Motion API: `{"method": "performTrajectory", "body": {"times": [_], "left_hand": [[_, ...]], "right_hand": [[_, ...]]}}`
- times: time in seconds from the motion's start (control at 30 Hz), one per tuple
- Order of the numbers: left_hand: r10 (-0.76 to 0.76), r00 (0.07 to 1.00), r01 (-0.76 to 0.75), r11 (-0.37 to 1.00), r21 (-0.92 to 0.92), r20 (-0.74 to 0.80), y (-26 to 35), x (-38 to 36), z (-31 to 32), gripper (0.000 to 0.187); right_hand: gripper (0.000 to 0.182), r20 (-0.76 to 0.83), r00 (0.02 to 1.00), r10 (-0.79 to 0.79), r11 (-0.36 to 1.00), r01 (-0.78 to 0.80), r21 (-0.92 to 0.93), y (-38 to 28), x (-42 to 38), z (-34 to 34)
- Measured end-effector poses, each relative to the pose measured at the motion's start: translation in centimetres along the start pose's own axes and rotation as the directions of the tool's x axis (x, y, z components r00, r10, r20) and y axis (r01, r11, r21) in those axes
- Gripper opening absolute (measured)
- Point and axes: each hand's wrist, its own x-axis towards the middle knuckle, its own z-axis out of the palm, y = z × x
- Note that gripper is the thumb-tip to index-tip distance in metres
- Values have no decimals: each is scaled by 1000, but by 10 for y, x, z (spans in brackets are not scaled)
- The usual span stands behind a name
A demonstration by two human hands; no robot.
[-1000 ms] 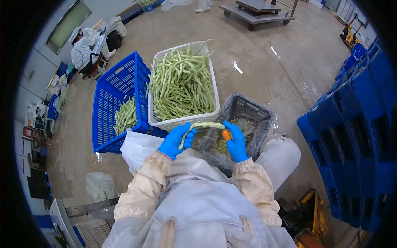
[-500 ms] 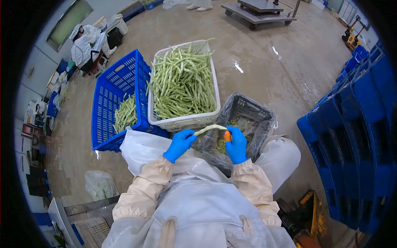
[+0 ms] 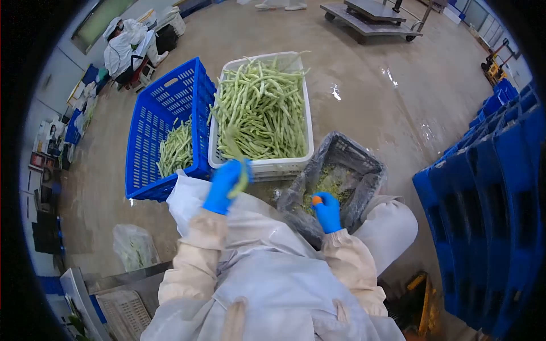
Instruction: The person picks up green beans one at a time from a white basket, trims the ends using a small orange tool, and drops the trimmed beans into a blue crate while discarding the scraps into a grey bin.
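Observation:
My left hand [image 3: 227, 184], in a blue glove, is closed on a green bean [image 3: 241, 181] and blurred by motion, just in front of the white crate [image 3: 261, 166] heaped with beans. My right hand [image 3: 327, 211], also gloved in blue, is closed around a small orange tool [image 3: 317, 200] above the near side of the bag-lined crate [image 3: 364, 196]. Green scraps lie inside that crate. A blue crate [image 3: 149, 122] at the left holds a smaller pile of beans.
A seated person [image 3: 122, 51] in white is at the upper left. Blue pallets [image 3: 483, 210] stand stacked on the right. A metal platform cart [image 3: 369, 25] is at the top. A plastic bag [image 3: 135, 247] lies at lower left.
The bean has left my right hand and moved left and up with my left hand. My right hand is slightly lower, still with the orange tool. The view has shifted a little.

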Motion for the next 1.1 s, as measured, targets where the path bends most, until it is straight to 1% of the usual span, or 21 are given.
{"method": "performTrajectory", "body": {"times": [0.03, 0.07, 0.1, 0.13, 0.17, 0.2, 0.23, 0.27, 0.3, 0.33, 0.37, 0.4, 0.47, 0.53, 0.63, 0.73, 0.8, 0.87, 0.93, 1.0, 1.1], "left_hand": [[63, 998, -62, 996, 67, -4, 31, 7, -36, 22], [144, 937, -75, 973, 218, -318, 63, 9, -48, 18], [245, 939, -143, 916, 374, -240, 76, 24, -114, 20], [340, 843, -165, 900, 403, -417, 99, 21, -118, 22], [469, 761, -134, 790, 599, -448, 115, 29, -133, 24], [468, 759, -129, 789, 600, -453, 118, 41, -141, 24], [765, 609, -75, 317, 945, -209, 119, 56, -148, 24], [854, 489, 85, -248, 965, 177, 119, 69, -154, 25], [749, 657, 4, -121, 993, 89, 112, 79, -121, 28], [482, 841, -12, 469, 883, -245, 103, 88, -61, 27], [372, 928, -177, 457, 871, -6, 36, 139, -124, 26], [430, 836, -376, 0, 927, 340, 22, 143, -88, 19], [-53, 937, -351, -123, 928, 347, -38, 183, -78, 22], [-222, 876, -483, -410, 774, 429, -99, 211, -85, 12], [-163, 892, -440, -524, 729, 421, -174, 244, -118, 13], [-22, 911, -382, -421, 823, 412, -189, 251, -128, 12], [-35, 916, -373, -443, 815, 400, -164, 245, -112, 10], [-143, 834, -507, -580, 637, 534, -120, 231, -90, 9], [-213, 873, -467, -625, 625, 439, -71, 210, -55, 11], [58, 855, -449, -418, 790, 516, -37, 186, -39, 10], [198, 826, -432, -380, 818, 528, 1, 150, -12, 14]], "right_hand": [[14, 8, 1000, 3, 1000, -3, -2, -7, 0, -6], [12, -77, 997, -9, 969, -10, -245, -26, -3, -12], [11, -156, 987, -44, 881, -35, -472, -35, -2, -15], [11, -150, 988, -42, 881, -34, -472, -32, 1, -17], [10, -155, 959, -238, 786, 97, -610, -28, 1, -19], [9, -125, 897, -425, 649, 206, -732, -30, 3, -17], [10, -142, 861, -489, 595, 210, -776, -32, 5, -12], [10, -143, 863, -485, 598, 208, -774, -34, 7, -10], [12, -70, 921, -384, 583, 183, -791, -41, 8, -9], [13, 1, 962, -273, 562, 160, -811, -43, 9, -8], [14, 17, 960, -280, 550, 175, -816, -40, 10, -4], [14, 14, 961, -275, 547, 168, -820, -42, 13, 0], [13, 44, 963, -267, 601, 202, -774, -46, 17, 8], [16, 28, 974, -224, 660, 173, -731, -44, 19, 12], [19, 67, 981, -184, 737, 183, -650, -45, 20, 12], [21, 64, 998, -12, 800, 48, -598, -55, 23, 13], [19, 82, 996, -19, 795, 65, -603, -53, 22, 14], [18, 40, 998, -48, 867, 62, -494, -53, 19, 17], [17, 23, 996, -86, 880, 87, -467, -51, 18, 17], [17, 6, 992, -124, 889, 114, -444, -55, 16, 16], [16, -51, 975, -215, 933, 190, -307, -68, 17, 15]]}}
